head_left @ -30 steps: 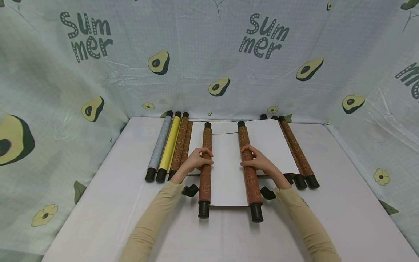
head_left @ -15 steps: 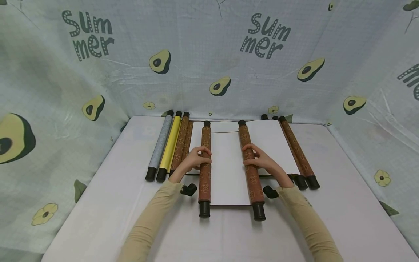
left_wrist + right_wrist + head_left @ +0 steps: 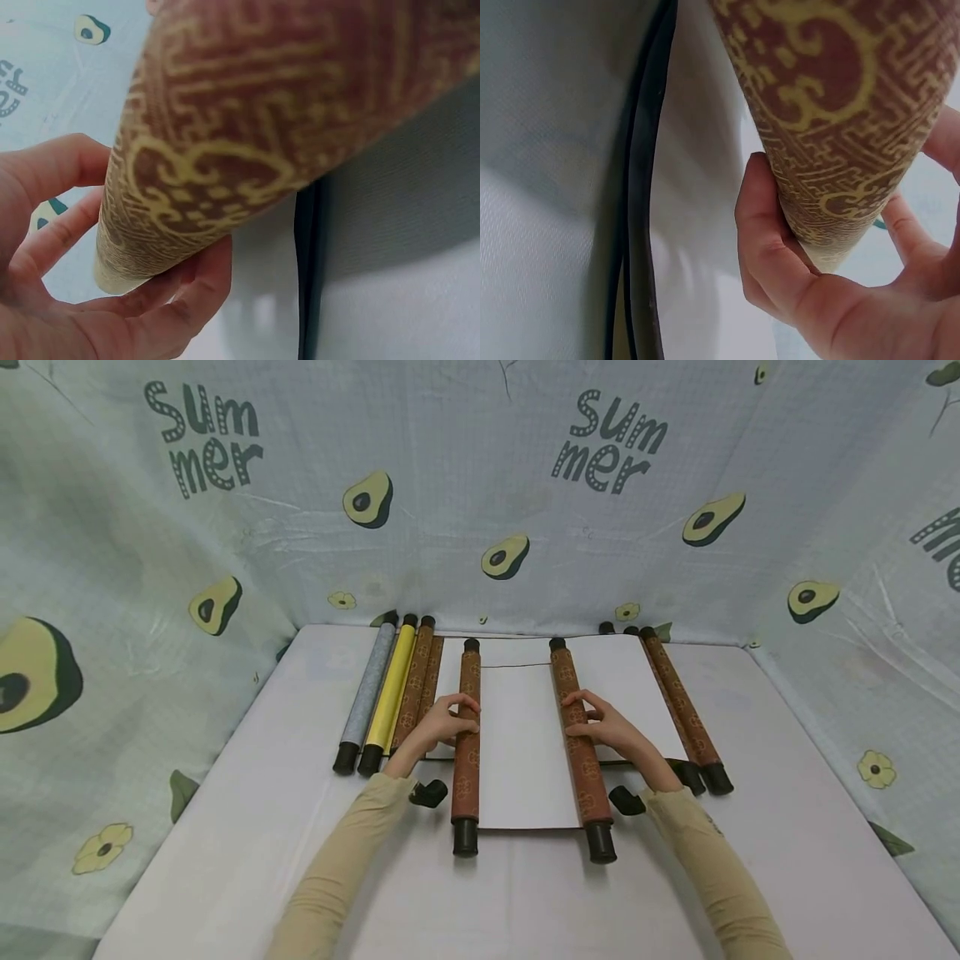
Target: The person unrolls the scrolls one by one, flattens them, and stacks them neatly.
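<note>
A partly unrolled scroll shows a white sheet (image 3: pixel 525 752) between a brown patterned left roller (image 3: pixel 466 777) and a matching right roller (image 3: pixel 588 777), both with black end caps. My left hand (image 3: pixel 442 724) grips the left roller near its middle, thumb and fingers around it. On the other side, my right hand (image 3: pixel 611 732) holds the right roller the same way. In the left wrist view the roller (image 3: pixel 202 180) has a gold pattern and the fingers curl round its far part. The right wrist view shows fingers wrapped on the other roller (image 3: pixel 840 112).
Behind lies a wider spread white sheet (image 3: pixel 622 693), with brown rollers (image 3: pixel 681 710) at its right. To the left, a grey scroll (image 3: pixel 367 693), a yellow scroll (image 3: pixel 392 693) and brown rollers (image 3: pixel 412 693) lie side by side. A printed cloth (image 3: pixel 427 560) hangs behind the white table (image 3: pixel 225 827).
The two rollers have moved apart, the left one slightly left and the right one to the right, with both hands still holding them. More of the sheet shows between them.
</note>
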`<state>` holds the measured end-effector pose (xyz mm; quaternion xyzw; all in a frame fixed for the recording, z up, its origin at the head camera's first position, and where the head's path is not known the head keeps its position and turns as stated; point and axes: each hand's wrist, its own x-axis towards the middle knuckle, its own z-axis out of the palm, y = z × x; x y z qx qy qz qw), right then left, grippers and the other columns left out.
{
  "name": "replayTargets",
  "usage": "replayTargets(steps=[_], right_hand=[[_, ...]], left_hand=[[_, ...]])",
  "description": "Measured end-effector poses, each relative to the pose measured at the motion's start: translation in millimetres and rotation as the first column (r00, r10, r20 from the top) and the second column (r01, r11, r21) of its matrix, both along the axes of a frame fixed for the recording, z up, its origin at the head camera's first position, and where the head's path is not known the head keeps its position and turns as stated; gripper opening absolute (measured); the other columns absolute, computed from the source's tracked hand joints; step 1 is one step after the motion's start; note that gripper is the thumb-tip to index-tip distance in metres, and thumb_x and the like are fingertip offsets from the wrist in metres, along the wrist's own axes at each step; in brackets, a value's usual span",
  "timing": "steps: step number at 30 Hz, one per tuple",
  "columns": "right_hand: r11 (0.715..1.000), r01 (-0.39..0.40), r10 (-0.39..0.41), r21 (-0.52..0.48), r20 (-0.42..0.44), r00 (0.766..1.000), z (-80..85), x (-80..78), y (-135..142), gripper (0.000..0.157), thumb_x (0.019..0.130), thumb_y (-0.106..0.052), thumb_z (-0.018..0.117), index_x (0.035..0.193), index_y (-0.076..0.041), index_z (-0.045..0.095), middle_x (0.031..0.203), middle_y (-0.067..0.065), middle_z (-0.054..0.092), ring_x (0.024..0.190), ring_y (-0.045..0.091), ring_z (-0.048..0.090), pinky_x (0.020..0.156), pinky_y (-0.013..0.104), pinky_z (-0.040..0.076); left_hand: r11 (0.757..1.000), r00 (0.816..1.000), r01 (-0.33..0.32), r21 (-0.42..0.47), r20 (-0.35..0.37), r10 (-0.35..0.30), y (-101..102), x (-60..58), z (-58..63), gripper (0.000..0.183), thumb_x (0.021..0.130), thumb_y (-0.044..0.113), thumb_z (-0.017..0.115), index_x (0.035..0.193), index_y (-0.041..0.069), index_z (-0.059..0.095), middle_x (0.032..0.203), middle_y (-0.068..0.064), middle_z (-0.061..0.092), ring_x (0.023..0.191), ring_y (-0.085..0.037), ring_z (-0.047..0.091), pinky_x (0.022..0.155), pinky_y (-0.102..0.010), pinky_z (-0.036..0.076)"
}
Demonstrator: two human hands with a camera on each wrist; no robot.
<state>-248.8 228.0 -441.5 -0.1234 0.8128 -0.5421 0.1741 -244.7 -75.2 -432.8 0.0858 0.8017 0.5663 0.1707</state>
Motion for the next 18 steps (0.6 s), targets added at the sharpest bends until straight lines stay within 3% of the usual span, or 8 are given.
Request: replayTargets(steps=[6,11,16,18], right_hand=[[1.000,0.006,-0.006,0.010,-0.021,1.000,-1.2,0.9,3.1,0.041,0.083,-0.015,0.061,0.120,-0.010,0.043,0.137,0.015,0.028,0.092,0.027,0.037,0.060,0.031,0.039],[1.000,0.012,-0.012,-0.006,-0.054,0.998,-2.9,1.1,3.8,0.034,0.085,-0.012,0.057,0.117,-0.007,0.046,0.131,0.016,0.036,0.088,0.026,0.035,0.058,0.029,0.035],[1.000,0.013,-0.014,-0.009,-0.117,0.993,-3.5,2.5,3.3,0.028,0.086,-0.011,0.054,0.112,-0.001,0.050,0.124,0.019,0.042,0.083,0.024,0.036,0.060,0.029,0.035],[1.000,0.021,-0.020,0.001,-0.139,0.990,-3.3,3.3,2.4,0.026,0.086,-0.011,0.055,0.110,-0.001,0.052,0.124,0.018,0.044,0.091,0.026,0.038,0.066,0.030,0.035]], left_hand=[[1.000,1.000,-0.003,-0.010,0.005,0.003,-0.7,0.0,-0.7,0.033,0.082,0.005,0.057,0.114,0.000,0.053,0.115,-0.017,0.048,0.067,-0.015,0.046,0.051,-0.027,0.046],[0.999,1.000,-0.011,-0.032,-0.014,0.010,-0.6,-0.7,-1.1,0.029,0.083,0.008,0.054,0.111,0.000,0.057,0.111,-0.015,0.052,0.070,-0.015,0.046,0.053,-0.029,0.046],[0.997,0.999,-0.040,-0.068,-0.010,0.039,0.6,-1.9,-0.9,0.024,0.085,0.011,0.053,0.107,0.002,0.060,0.102,-0.013,0.055,0.068,-0.014,0.046,0.051,-0.028,0.043],[0.997,0.999,-0.042,-0.066,-0.020,0.041,1.2,-2.0,-0.5,0.024,0.085,0.011,0.054,0.106,0.001,0.060,0.101,-0.014,0.056,0.066,-0.014,0.046,0.050,-0.026,0.042]])
